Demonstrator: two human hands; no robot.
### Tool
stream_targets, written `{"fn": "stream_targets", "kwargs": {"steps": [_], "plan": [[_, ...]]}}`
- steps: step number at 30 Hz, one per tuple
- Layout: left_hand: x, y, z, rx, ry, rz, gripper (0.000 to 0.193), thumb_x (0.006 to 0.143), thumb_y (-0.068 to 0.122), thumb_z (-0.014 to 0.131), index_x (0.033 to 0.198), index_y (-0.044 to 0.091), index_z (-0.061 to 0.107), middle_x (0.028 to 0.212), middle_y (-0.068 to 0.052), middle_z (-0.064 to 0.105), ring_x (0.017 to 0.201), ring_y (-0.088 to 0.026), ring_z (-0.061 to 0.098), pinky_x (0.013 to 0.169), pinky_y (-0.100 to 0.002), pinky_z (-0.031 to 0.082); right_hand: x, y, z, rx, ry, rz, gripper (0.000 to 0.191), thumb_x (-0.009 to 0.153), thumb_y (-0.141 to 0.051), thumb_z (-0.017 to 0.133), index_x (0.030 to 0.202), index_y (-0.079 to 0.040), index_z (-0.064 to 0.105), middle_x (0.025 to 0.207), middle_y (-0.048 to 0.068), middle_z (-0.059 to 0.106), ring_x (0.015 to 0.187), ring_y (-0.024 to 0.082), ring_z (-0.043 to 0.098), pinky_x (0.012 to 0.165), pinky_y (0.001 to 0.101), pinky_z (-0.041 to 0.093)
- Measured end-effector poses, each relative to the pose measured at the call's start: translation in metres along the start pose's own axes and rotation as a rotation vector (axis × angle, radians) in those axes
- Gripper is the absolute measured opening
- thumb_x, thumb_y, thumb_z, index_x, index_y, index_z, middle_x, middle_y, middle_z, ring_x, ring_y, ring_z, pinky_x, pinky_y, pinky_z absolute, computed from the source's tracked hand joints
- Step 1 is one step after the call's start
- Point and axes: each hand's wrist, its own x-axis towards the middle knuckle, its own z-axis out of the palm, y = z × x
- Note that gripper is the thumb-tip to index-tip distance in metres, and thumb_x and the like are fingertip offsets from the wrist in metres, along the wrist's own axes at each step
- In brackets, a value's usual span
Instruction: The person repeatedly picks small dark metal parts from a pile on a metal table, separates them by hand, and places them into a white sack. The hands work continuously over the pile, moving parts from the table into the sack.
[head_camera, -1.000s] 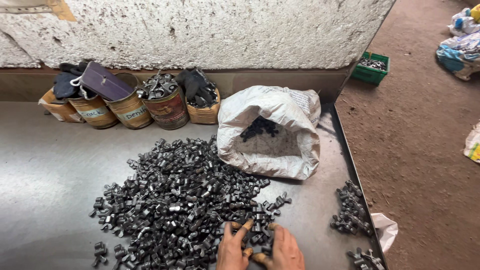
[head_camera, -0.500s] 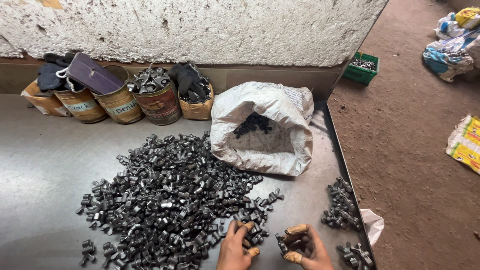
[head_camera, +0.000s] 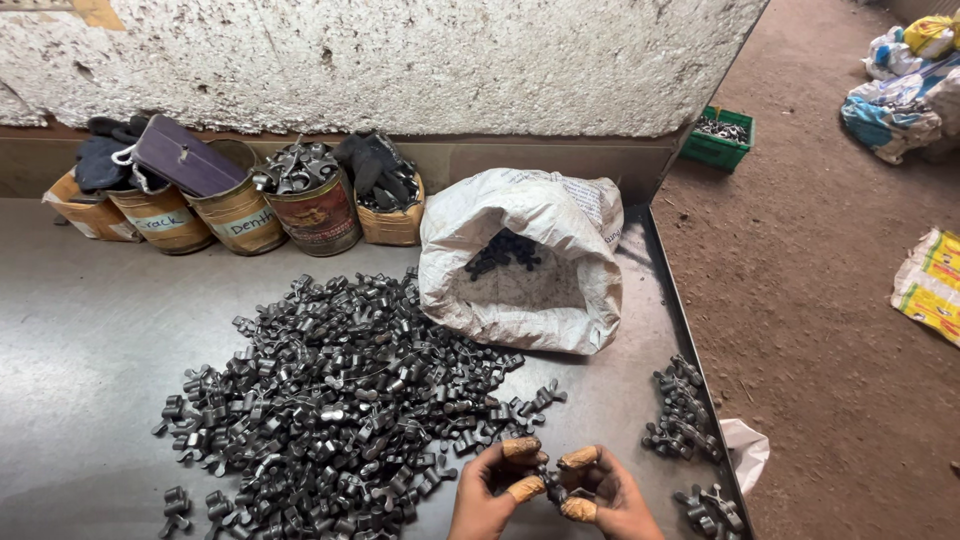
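Centrally, steel table (head_camera: 90, 340) under rough wall (head_camera: 400, 60), dirt floor (head_camera: 830, 330) at 3 o'clock, left hand (head_camera: 487, 497) and right hand (head_camera: 606, 493) at 6 o'clock, fingers curled, pinching small dark parts (head_camera: 553, 489) together beside the pile (head_camera: 340, 400).

Workshop: metal parts pile (head_camera: 340, 400), steel table (head_camera: 80, 340)

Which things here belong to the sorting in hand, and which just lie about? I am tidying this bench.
In use:
left hand
right hand
big heap of small dark metal parts
smaller row of parts by the table's right edge

Lying about:
open white woven sack
labelled tin cans
green plastic crate
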Motion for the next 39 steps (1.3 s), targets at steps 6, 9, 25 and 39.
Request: {"fn": "stream_targets", "kwargs": {"steps": [6, 9, 25, 39], "plan": [[-0.007, -0.007, -0.005, -0.138, 0.039, -0.066, 0.05, 0.072, -0.012, 0.081, 0.12, -0.003, 0.066, 0.103, -0.015, 0.077, 0.092, -0.022, 0.074, 0.081, -0.037, 0.065, -0.008, -0.025, 0.009, -0.024, 0.023, 0.017, 0.055, 0.075, 0.011, 0.079, 0.125, 0.004, 0.058, 0.112, 0.02, 0.07, 0.107, 0.028, 0.07, 0.092, 0.0417, 0.06], [-0.011, -0.009, -0.003, -0.175, 0.048, -0.069, 0.05, 0.072, -0.013, 0.081, 0.119, -0.004, 0.066, 0.102, -0.016, 0.076, 0.092, -0.023, 0.074, 0.08, -0.039, 0.066, -0.009, -0.038, 0.013, -0.086, 0.018, 0.038, 0.051, 0.076, 0.011, 0.078, 0.123, 0.005, 0.059, 0.113, 0.021, 0.072, 0.108, 0.027, 0.07, 0.094, 0.0403, 0.06], [-0.007, -0.035, -0.009, -0.092, -0.122, -0.059, 0.048, 0.07, -0.006, 0.09, 0.113, -0.001, 0.07, 0.101, -0.005, 0.075, 0.094, -0.012, 0.072, 0.086, -0.029, 0.061, -0.004, -0.001, 0.007, 0.435, -0.049, 0.27, 0.043, 0.094, -0.016, 0.067, 0.13, 0.003, 0.052, 0.106, 0.013, 0.07, 0.087, 0.02, 0.07, 0.066, 0.0313, 0.058], [-0.006, -0.036, -0.006, 0.228, 0.146, -0.067, 0.034, 0.071, 0.011, 0.094, 0.097, 0.002, 0.074, 0.085, -0.004, 0.077, 0.075, -0.011, 0.069, 0.068, -0.029, 0.055, -0.001, -0.006, 0.017, 0.325, -0.077, 0.32, 0.035, 0.094, -0.024, 0.07, 0.118, 0.0, 0.063, 0.083, 0.013, 0.073, 0.061, 0.015, 0.067, 0.048, 0.0269, 0.052]]}}
